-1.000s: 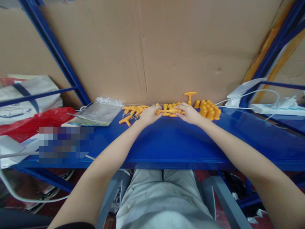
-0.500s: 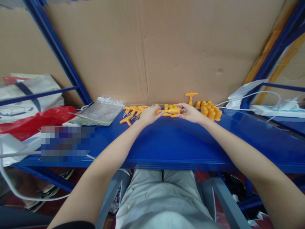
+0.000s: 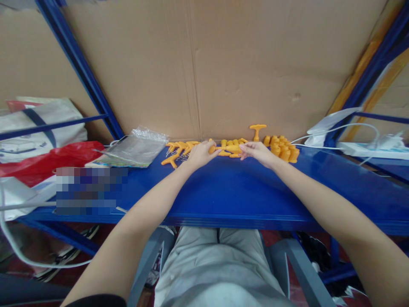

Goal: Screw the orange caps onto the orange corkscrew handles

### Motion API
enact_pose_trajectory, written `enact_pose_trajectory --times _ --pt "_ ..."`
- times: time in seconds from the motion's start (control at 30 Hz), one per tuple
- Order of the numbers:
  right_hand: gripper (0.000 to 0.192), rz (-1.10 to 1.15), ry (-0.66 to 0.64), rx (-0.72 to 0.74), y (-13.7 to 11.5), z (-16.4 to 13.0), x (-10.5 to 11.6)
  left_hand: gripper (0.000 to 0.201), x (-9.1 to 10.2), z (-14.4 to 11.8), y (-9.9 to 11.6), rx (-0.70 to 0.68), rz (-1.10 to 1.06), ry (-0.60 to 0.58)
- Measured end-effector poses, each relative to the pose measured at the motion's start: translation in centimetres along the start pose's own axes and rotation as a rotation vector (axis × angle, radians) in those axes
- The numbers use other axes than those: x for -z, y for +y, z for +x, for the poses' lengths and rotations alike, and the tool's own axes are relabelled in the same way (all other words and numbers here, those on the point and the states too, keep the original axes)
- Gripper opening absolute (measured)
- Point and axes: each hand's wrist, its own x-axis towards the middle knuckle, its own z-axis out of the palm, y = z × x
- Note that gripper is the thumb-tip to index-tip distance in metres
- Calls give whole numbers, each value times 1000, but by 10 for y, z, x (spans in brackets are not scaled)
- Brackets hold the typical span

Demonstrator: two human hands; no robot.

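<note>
At the back of the blue table, my left hand [image 3: 200, 155] is closed around the head of a yellow-orange T-handled piece [image 3: 212, 149] held sideways. Its stem points right, in line with a yellow sleeve-like cylinder [image 3: 233, 149]; whether the two are joined I cannot make out. The thumb and fingers of my right hand [image 3: 257, 152] pinch the cylinder's right end. Loose yellow parts [image 3: 227, 143] lie just behind and beneath the held pieces. Left of my left hand lie several yellow T-handles [image 3: 171, 160] with small metal chains.
One T-handled piece [image 3: 256, 132] stands upright behind my right hand, beside a cluster of upright yellow cylinders [image 3: 283, 149]. A clear plastic bag [image 3: 137, 149] and a red bag [image 3: 64, 157] lie left on the blue table [image 3: 230, 192]. Cardboard [image 3: 223, 64] walls the back.
My right hand's fingers have drawn together at the cylinder's right end, where they were spread more around it before. My left hand keeps its hold with little movement.
</note>
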Motion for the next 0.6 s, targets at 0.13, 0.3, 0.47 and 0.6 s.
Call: enact_pose_trajectory --times 0.13,0.3,0.47,0.6 --pt "44 35 20 -95 -4 0 -3 26 2 -1 5 -4 -9 -9" --pt "38 -11 -6 -118 -4 0 0 27 -1 1 1 -12 -35 14" --pt "50 -38 -59 2 0 1 4 28 -3 3 -7 18 -38 28" --pt "47 -54 -84 69 2 1 5 28 -4 2 -7 -21 -51 57"
